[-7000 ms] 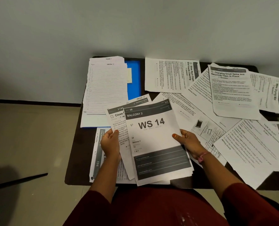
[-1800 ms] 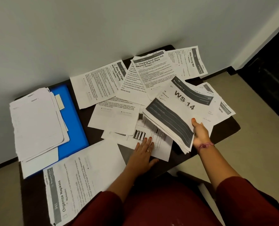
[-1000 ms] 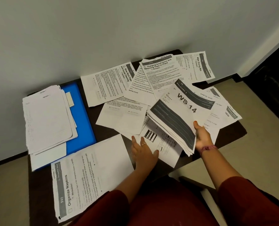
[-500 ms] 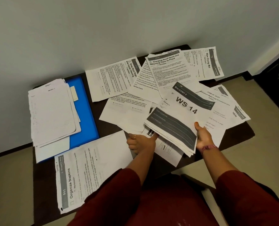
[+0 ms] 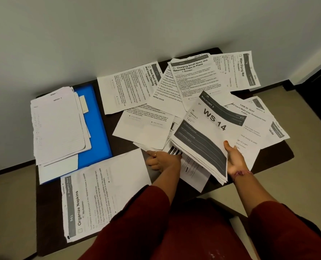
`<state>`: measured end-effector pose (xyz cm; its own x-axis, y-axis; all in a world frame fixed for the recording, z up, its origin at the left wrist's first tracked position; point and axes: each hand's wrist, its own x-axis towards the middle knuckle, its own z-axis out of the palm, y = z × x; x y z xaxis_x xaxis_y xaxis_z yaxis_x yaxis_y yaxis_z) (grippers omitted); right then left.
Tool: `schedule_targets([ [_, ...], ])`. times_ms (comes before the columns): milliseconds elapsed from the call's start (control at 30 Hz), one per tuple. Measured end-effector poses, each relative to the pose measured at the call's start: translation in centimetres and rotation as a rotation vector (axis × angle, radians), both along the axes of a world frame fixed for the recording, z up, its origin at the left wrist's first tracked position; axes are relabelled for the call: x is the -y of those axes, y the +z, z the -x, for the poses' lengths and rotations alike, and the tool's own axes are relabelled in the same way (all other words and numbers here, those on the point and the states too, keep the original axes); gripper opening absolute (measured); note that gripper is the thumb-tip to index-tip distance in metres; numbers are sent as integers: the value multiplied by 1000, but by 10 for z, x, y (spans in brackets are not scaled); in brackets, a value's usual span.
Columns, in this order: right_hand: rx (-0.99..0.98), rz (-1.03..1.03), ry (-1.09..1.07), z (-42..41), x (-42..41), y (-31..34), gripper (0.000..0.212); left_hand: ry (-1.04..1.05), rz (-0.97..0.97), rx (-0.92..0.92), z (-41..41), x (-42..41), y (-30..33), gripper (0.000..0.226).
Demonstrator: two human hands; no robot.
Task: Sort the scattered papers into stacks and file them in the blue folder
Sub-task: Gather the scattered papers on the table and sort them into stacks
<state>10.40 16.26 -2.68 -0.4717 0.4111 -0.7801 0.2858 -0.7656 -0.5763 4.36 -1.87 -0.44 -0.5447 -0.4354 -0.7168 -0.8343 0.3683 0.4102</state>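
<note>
On the dark table by the wall, my right hand gripped the gathered stack while my left hand pinched a loose sheet to add next, I judged, the blue folder lying far left.

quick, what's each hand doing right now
Left hand: pinching a loose sheet on the table.
Right hand: holding the WS 14 stack.

Left hand low, fingers curled, pinching; right hand raised, thumb on top, gripping.
</note>
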Motion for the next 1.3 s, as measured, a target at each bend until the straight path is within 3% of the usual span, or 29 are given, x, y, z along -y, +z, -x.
schedule_targets([
  [133,-32,25,-6,-1,0,-1,35,67,-77,-52,1,5,-7,95],
  [267,-33,24,9,-1,1,2,24,305,-192,-169,-2,15,-21,92],
  [400,-28,22,13,-1,1,4,27,401,-369,-197,-8,34,-18,28],
  [433,-24,20,10,-1,1,5,29,428,-435,-202,-9,38,-18,22],
  [667,-22,5,-17,-1,4,6,53,470,-708,-180,-20,70,11,33],
  [900,-2,-49,1,3,9,7,41,196,-691,-315,-39,127,43,22],
  [1067,64,-112,1,7,10,2,52,181,-624,-318,-41,174,46,20],
  [1300,67,-173,5,10,16,5,44,93,-538,-324,-30,234,56,20],
])
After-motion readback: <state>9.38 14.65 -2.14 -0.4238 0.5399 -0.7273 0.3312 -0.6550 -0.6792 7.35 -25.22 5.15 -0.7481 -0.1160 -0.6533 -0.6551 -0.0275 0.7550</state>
